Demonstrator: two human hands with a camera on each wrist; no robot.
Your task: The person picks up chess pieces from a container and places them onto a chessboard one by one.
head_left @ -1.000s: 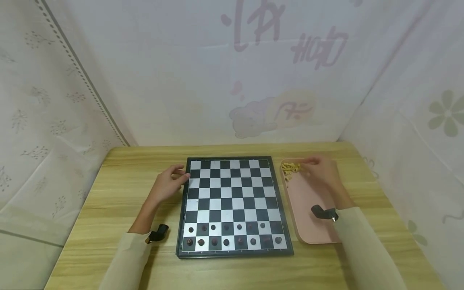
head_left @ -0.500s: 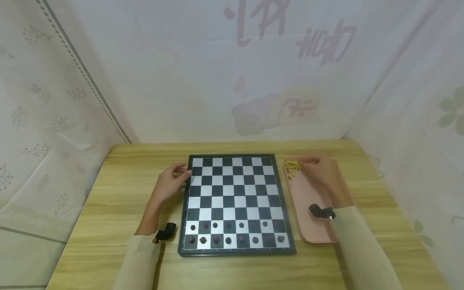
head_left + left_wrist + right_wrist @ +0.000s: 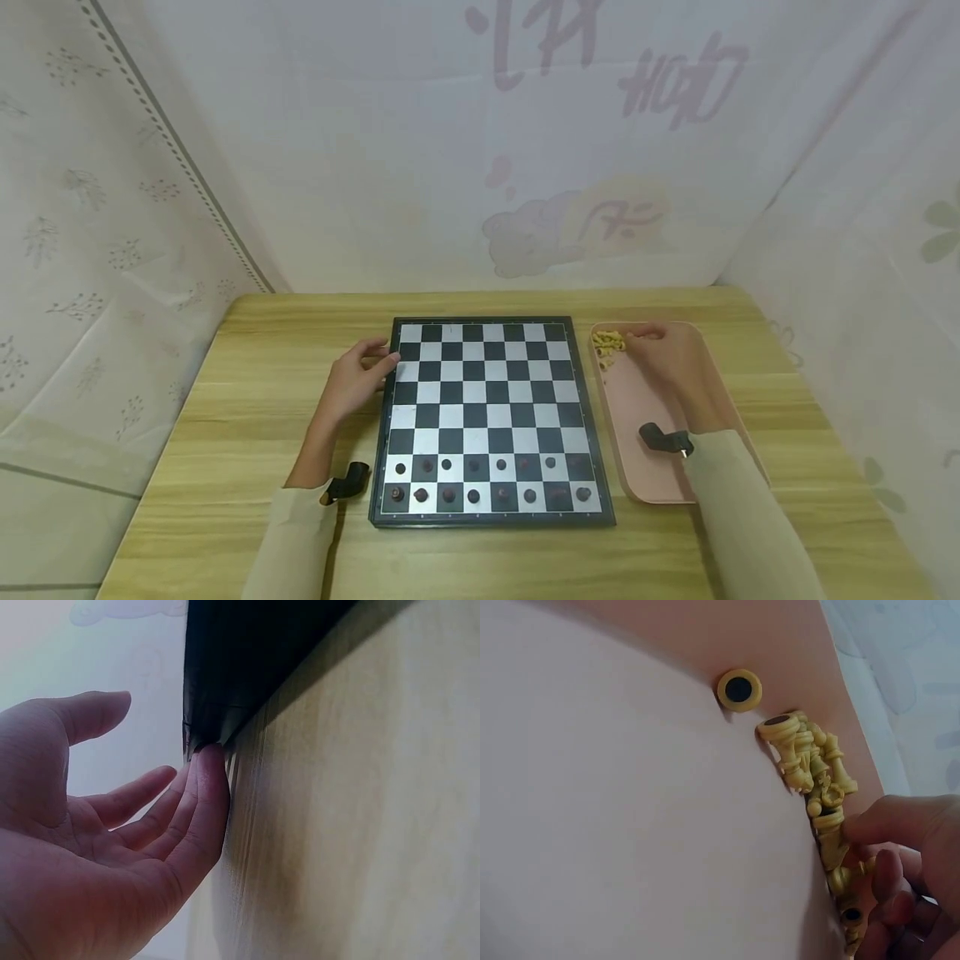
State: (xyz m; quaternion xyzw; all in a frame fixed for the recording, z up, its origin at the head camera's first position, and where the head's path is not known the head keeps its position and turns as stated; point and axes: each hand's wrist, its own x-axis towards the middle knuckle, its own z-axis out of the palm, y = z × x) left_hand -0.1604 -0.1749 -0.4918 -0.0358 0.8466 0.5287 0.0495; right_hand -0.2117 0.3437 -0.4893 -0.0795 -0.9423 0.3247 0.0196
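Note:
A black-and-white chessboard (image 3: 480,392) lies on the table, with two rows of dark chess pieces (image 3: 473,497) on its near squares. At its left edge is my left hand (image 3: 358,375). In the left wrist view, loosely bent fingertips (image 3: 212,761) touch the board's dark side, and the thumb stands apart. My right hand (image 3: 667,354) is over the far part of the pink tray (image 3: 637,450), at a heap of yellow chess pieces (image 3: 829,795). Its thumb touches or nearly touches one piece. The other fingers are loosely bent beside the heap, partly hidden; no piece is visibly lifted.
One yellow piece (image 3: 739,690) lies apart from the heap by the tray's wall, its dark base showing. The wooden table (image 3: 247,400) extends left of the board. Patterned cloth (image 3: 360,167) hangs behind and on both sides.
The head view has shifted slightly, so board and tray appear a little further right. Both hands stay at nearly the same places, the left at the board's edge, the right at the yellow pieces.

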